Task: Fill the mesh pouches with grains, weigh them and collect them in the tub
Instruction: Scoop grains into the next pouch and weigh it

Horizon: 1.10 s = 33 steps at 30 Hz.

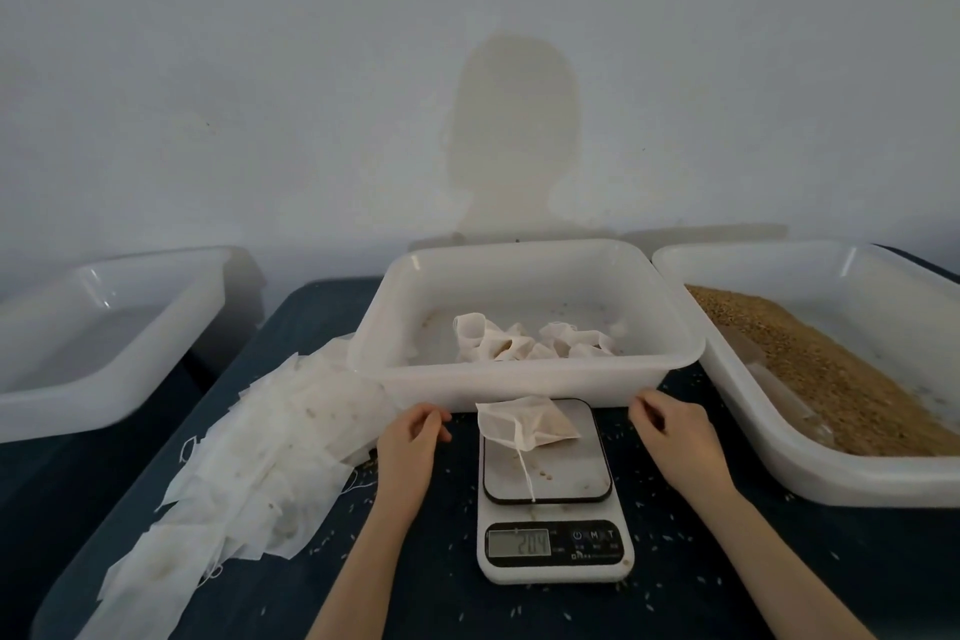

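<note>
Lower centre of the frame: a small white digital kitchen scale (555, 509) with a grey display stands on the dark blue counter (431, 582); the digits on the display are too blurred to read with confidence. On the weighing plate, toward its far edge, lies a filled white mesh pouch (522, 426) with brown grain showing through it and its drawstring trailing down over the plate. Scattered loose grains (358, 504) dot the counter around the scale.

Flanking the scale: the left hand (410, 442) and the right hand (675, 431) hover on either side of the plate, fingers loosely curled and grasping nothing; neither touches the pouch.

Lower left: a spread pile of flat, empty white mesh pouches (249, 473) runs from the bottom edge up toward the middle tub.

Centre, just behind the scale: a white rectangular plastic tub (524, 379) holding several filled pouches (530, 340) heaped on its floor.

Right edge: a second white plastic tub (831, 473) containing a bed of brown grain (810, 369).

Left edge: a third white plastic tub (93, 400), set apart from the others.

Upper frame: a pale wall (260, 68) bearing the shadow of a head and shoulders.
</note>
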Tool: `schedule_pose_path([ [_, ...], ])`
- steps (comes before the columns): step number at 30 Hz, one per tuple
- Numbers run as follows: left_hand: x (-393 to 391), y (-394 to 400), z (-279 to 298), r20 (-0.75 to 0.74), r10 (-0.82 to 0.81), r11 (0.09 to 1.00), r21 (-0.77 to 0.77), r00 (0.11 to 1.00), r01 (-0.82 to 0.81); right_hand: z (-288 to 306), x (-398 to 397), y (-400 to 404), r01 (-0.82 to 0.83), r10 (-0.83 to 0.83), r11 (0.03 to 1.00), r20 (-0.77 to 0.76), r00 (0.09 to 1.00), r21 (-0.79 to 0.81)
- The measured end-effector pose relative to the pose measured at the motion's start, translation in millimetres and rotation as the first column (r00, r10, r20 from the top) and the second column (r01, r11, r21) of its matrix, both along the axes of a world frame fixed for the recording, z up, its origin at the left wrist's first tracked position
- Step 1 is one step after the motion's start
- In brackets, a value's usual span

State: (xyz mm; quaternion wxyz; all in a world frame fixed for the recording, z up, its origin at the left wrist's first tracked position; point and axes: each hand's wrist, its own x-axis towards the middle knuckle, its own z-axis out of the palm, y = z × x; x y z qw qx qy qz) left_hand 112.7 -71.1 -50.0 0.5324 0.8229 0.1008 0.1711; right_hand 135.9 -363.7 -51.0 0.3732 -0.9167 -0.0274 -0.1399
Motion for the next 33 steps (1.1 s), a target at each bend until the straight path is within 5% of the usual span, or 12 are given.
schedule_pose_path([
  [16,-1.6,-1.8,1.1,-0.02,-0.006,1.0,-0.004,1.0,0.005,1.6,-0.5,2.9,-0.017,0.018,0.999,-0.021,1.0,0.044],
  [20,-2.7,-2.0,2.3,-0.03,-0.004,1.0,-0.019,1.0,0.003,23.9,-9.7,23.4,-0.127,0.12,0.991,0.121,0.985,0.047],
  [25,-3.9,-2.8,3.5,-0.042,-0.007,0.999,-0.035,0.999,0.005,57.4,-22.4,72.1,-0.38,0.389,0.889,-0.015,0.921,-0.254],
  [28,-5.2,-2.4,4.2,-0.039,-0.023,0.998,-0.061,0.999,0.021,61.7,-24.0,91.9,-0.398,0.43,0.805,-0.029,0.902,-0.44],
  [33,-5.2,-1.9,3.6,-0.03,-0.034,0.998,-0.05,0.999,0.032,60.6,-13.3,103.6,-0.389,0.405,0.759,-0.09,0.91,-0.522],
])
